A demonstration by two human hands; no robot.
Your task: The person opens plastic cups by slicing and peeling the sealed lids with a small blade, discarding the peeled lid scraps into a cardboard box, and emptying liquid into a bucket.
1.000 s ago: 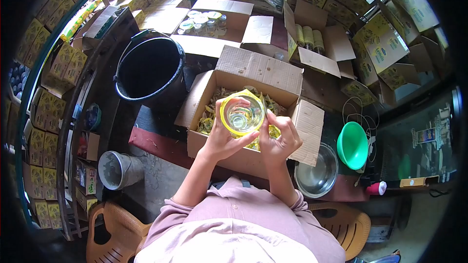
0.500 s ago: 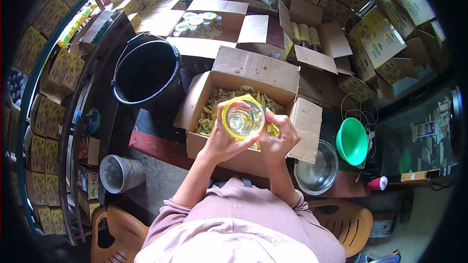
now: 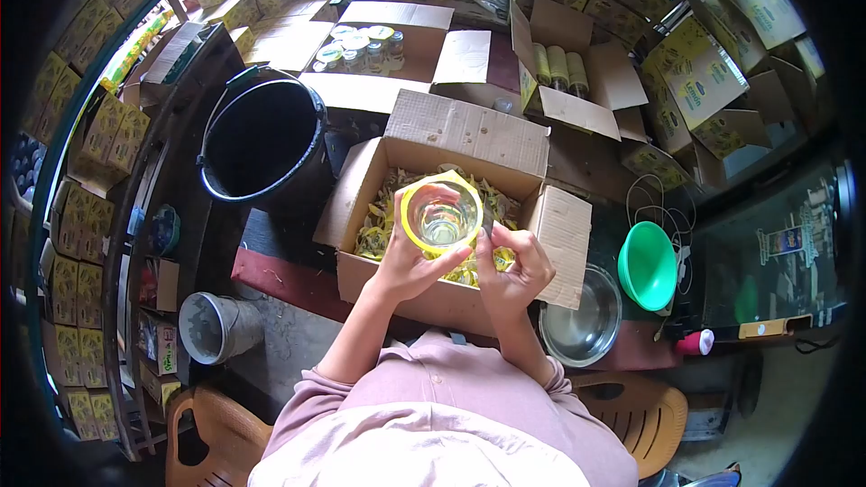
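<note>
Head view: a dark table (image 3: 582, 167) with a reddish near edge spans the scene, and on it stands a large open cardboard box (image 3: 469, 131), flaps spread, with many small yellow-and-dark pieces (image 3: 374, 242) inside. Left of the box is a black bucket (image 3: 262, 140); to its right are a steel bowl (image 3: 582, 320) on the near side and, farther right, a green bowl (image 3: 648, 266). On the far side, another open carton (image 3: 397, 13) holds lidded jars (image 3: 365, 50).

Both hands are raised over the big box. The left hand (image 3: 401, 257) grasps a clear glass jar (image 3: 442, 212), its fingers around the left side and its thumb along the near side. The right hand (image 3: 514, 271) is at the jar's near right edge, thumb and forefinger drawn close together; whether they pinch something is too small to tell.

The jar lies mostly to the far side of the left palm, above the box's contents. One round end faces up at the camera, and its long axis runs almost straight away from the viewer, so its length is foreshortened. A yellow band (image 3: 476, 188) surrounds the glass.
</note>
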